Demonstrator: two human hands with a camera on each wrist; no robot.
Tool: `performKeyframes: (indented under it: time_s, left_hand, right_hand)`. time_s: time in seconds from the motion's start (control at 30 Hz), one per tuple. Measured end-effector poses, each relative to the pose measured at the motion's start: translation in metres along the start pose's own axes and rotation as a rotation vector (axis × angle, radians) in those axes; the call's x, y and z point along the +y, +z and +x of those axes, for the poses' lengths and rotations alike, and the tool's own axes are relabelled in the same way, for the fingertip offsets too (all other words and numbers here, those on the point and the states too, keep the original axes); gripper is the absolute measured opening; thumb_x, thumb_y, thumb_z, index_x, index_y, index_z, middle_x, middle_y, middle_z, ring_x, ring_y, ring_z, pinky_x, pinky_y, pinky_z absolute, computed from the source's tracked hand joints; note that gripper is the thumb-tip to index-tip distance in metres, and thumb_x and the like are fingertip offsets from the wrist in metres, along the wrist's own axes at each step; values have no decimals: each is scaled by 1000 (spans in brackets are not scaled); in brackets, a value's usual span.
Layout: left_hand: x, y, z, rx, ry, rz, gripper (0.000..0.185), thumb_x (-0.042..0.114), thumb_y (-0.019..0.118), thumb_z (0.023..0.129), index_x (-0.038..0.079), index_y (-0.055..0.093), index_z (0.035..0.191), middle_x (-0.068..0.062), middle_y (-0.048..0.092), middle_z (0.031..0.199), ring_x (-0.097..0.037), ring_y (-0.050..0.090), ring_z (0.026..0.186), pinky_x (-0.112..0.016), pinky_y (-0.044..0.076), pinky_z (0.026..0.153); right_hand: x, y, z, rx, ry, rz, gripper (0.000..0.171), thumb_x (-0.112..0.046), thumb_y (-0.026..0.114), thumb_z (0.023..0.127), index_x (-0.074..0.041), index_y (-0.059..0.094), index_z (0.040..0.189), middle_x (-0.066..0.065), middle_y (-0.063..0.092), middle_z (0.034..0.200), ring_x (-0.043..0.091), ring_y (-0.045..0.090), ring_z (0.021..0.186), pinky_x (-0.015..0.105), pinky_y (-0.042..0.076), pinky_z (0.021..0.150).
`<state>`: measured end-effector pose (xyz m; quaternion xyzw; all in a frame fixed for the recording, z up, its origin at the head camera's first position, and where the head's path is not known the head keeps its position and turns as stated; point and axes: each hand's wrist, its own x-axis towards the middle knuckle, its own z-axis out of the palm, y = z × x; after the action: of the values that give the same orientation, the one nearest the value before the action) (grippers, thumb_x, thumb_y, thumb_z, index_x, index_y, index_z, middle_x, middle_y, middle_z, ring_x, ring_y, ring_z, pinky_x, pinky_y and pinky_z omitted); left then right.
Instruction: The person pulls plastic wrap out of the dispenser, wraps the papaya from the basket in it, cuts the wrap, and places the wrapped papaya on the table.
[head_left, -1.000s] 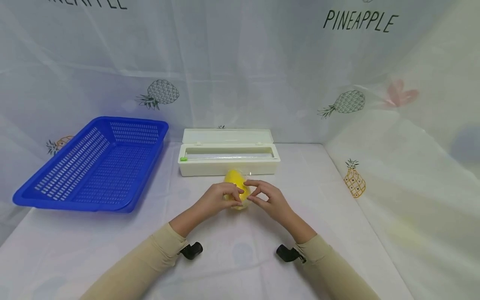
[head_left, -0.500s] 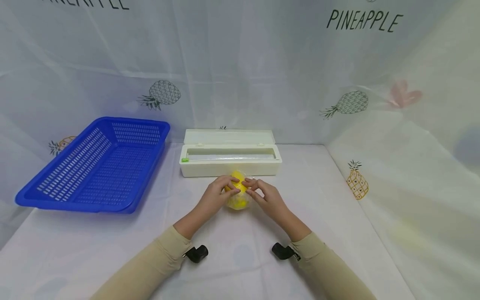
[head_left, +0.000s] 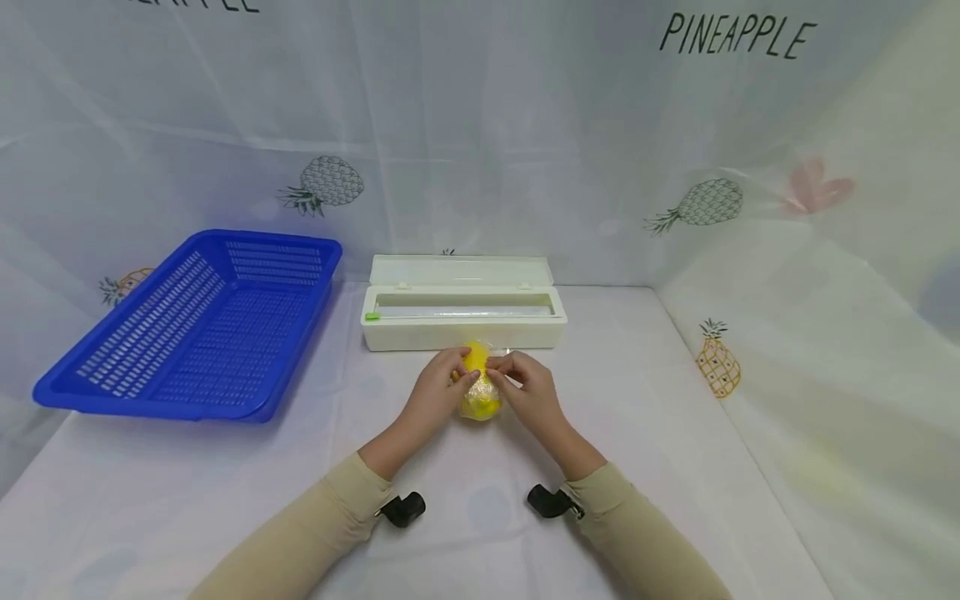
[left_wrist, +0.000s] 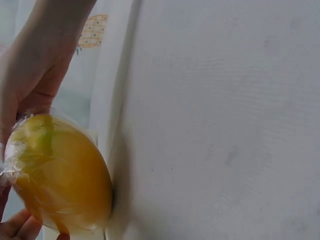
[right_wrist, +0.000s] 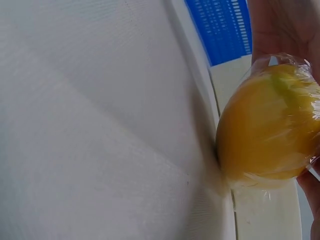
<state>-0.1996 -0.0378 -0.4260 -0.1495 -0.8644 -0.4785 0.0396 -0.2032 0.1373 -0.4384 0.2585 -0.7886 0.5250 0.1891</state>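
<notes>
Both sleeves came in low across the white cloth-covered table (head_left: pixel 675 433), and the left hand (head_left: pixel 437 390) and right hand (head_left: pixel 528 392) met around the yellow fruit (head_left: pixel 480 400), which sat on the cloth just in front of the white film dispenser (head_left: pixel 462 321). Each hand pinched the clear film (right_wrist: pixel 280 175) at the top of the fruit, fingers closed on the wrap. By the look of it, the wrapping was in its closing stage, film already clinging all round. The next move, I'd judge, called for pressing the loose ends flat so the seal held. Behind, the dispenser's lid stood open. Off to the left lay a blue slotted basket (head_left: pixel 195 333). Round it all hung a pale pineapple-printed sheet (head_left: pixel 697 204).
</notes>
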Motion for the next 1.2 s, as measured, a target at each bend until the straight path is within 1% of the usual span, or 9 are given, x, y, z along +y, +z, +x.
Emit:
performKeyframes:
  time_s: [0.1, 0.2, 0.37, 0.5, 0.6, 0.73, 0.9, 1.07, 1.2]
  left_hand:
    - [4, 2, 2, 18, -8, 20, 23, 12, 65, 93, 8, 52, 75, -14, 58, 131, -33, 46, 128, -47, 38, 106]
    - [6, 4, 4, 33, -5, 30, 23, 10, 65, 91, 9, 52, 73, -13, 61, 127, -33, 48, 124, -47, 37, 105]
    - [0, 10, 7, 36, -40, -7, 20, 14, 68, 89, 7, 52, 80, -12, 60, 117, -32, 49, 112, -45, 40, 95]
    - [-8, 13, 9, -13, -119, -108, 25, 18, 68, 90, 3, 52, 102, -14, 54, 110, -29, 48, 102, -43, 42, 85]
    - [-9, 14, 9, -53, -169, -205, 30, 19, 63, 94, 3, 47, 113, -18, 49, 123, -34, 45, 113, -49, 40, 95]
    - [-11, 15, 9, -88, -205, -325, 25, 15, 55, 99, 4, 42, 117, -23, 37, 141, -40, 32, 133, -56, 25, 110]
    - [-15, 13, 8, -125, -185, -406, 18, 8, 49, 100, 4, 39, 115, -25, 26, 154, -41, 18, 143, -55, 10, 116]
    - [-18, 10, 8, -137, -166, -413, 14, 7, 43, 102, 3, 39, 115, -24, 27, 154, -40, 16, 144, -53, 8, 116]
    - [-19, 7, 10, -154, -168, -400, 12, 8, 42, 103, 2, 42, 114, -21, 32, 153, -36, 20, 144, -49, 10, 117]
  right_hand:
    - [-13, -1, 1, 27, -11, -29, 15, 11, 70, 83, 6, 58, 75, 23, 68, 92, 38, 67, 91, 42, 57, 79]
    - [-26, -3, 1, 54, 38, -32, 16, 11, 70, 83, 7, 58, 74, 23, 66, 92, 37, 66, 91, 39, 57, 78]
    - [-25, -6, -2, 80, 272, 78, 16, 6, 69, 86, 7, 57, 76, 25, 61, 101, 37, 59, 102, 42, 53, 89]
    - [-9, -8, -5, 64, 500, 172, 18, -1, 70, 88, 8, 56, 94, 25, 58, 114, 36, 57, 106, 32, 51, 86]
    - [14, -7, -5, 33, 587, 199, 29, -6, 70, 89, 7, 53, 110, 21, 57, 118, 33, 57, 104, 23, 49, 78]
    - [32, -5, -5, -45, 632, 203, 38, -11, 68, 91, 4, 50, 121, 18, 55, 118, 29, 56, 103, 25, 50, 79]
    - [35, -4, -3, -136, 671, 133, 45, -15, 68, 92, 2, 45, 127, 17, 51, 114, 25, 51, 94, 25, 46, 73]
    - [32, -1, -1, -172, 641, 10, 51, -17, 73, 89, 2, 43, 124, 15, 45, 102, 22, 42, 83, 28, 37, 67]
    - [23, -3, 3, -151, 559, -164, 63, -26, 83, 80, 2, 44, 122, 16, 45, 101, 26, 42, 87, 32, 37, 70]
